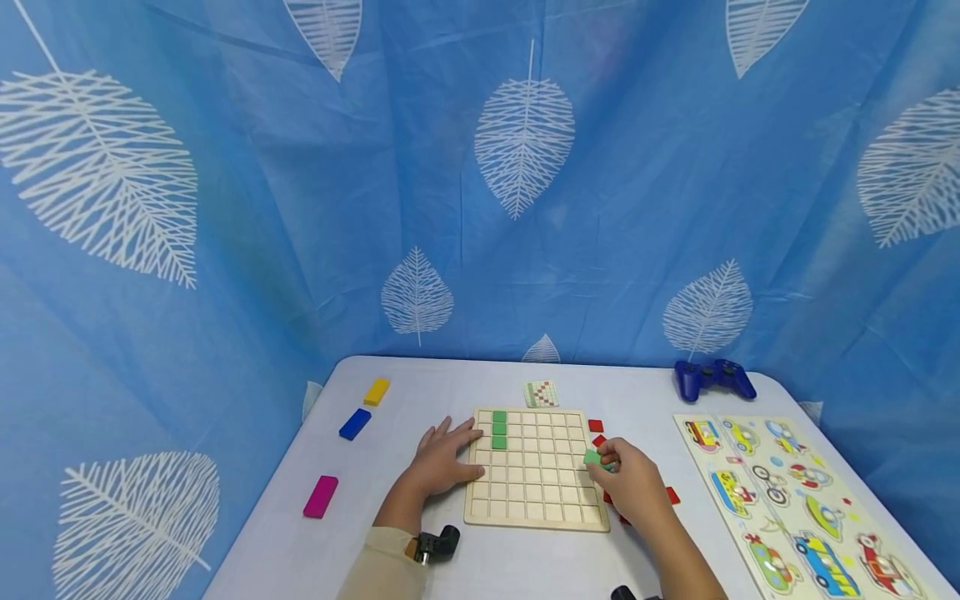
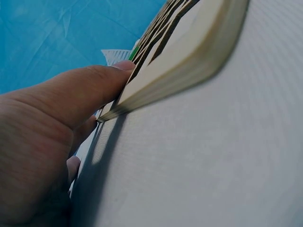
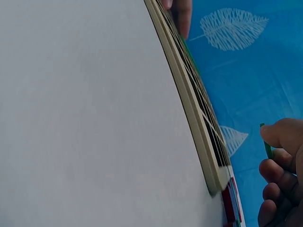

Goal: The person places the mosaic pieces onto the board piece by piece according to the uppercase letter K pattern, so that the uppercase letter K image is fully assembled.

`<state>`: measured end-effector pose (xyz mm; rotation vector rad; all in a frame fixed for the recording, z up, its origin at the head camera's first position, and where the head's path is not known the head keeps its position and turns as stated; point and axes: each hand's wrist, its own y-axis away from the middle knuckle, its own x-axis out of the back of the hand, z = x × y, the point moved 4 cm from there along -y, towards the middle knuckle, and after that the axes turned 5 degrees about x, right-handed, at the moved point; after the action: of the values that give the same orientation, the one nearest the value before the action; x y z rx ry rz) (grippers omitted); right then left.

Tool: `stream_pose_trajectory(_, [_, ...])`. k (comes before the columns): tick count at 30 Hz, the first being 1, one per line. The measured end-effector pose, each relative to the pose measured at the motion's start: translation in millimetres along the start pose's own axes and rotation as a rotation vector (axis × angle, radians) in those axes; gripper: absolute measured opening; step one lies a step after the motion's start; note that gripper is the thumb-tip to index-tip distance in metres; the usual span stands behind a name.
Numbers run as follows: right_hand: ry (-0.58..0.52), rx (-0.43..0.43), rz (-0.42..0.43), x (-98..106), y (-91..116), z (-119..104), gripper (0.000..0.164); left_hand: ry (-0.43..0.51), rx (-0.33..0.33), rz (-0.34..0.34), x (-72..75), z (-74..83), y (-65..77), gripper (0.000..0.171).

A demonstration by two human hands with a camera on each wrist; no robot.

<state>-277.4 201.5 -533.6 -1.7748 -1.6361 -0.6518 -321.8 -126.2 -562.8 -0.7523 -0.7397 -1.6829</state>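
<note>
Right grip (image 1: 628,477) pinches a green tile (image 1: 592,457) at fingertips (image 3: 274,135); uncurled left grip (image 1: 441,464) touches board (image 1: 534,475).

No word, number or brand can be read in any view. The small card (image 1: 541,393) bears a printed grid with green and red squares, and any lettering there is too small to make out. The same holds for the picture puzzle board (image 1: 795,500) and the blue game controller (image 1: 712,379).

A white table (image 1: 540,567) carries board (image 1: 525,492), blocks (image 1: 321,497), controller (image 1: 711,379).
</note>
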Motion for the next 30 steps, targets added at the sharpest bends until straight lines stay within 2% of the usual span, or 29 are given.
stream_pose_trajectory(7, [-0.033,0.036,-0.001,-16,-1,-21,0.026,0.008,-0.01,0.008,-1.9,-1.0,1.9,0.07])
stream_pose_trajectory(17, [-0.078,0.071,-0.027,-50,-2,-51,0.027,0.003,-0.001,0.014,-1.4,0.9,3.9,0.07])
stream_pose_trajectory(22, [-0.097,0.072,-0.051,-66,-3,-62,0.027,-0.009,-0.004,0.017,-3.4,-1.7,3.0,0.07])
stream_pose_trajectory(30, [-0.12,0.13,-0.089,-84,-10,-75,0.025,-0.014,-0.01,0.018,-6.8,-1.8,0.8,0.07])
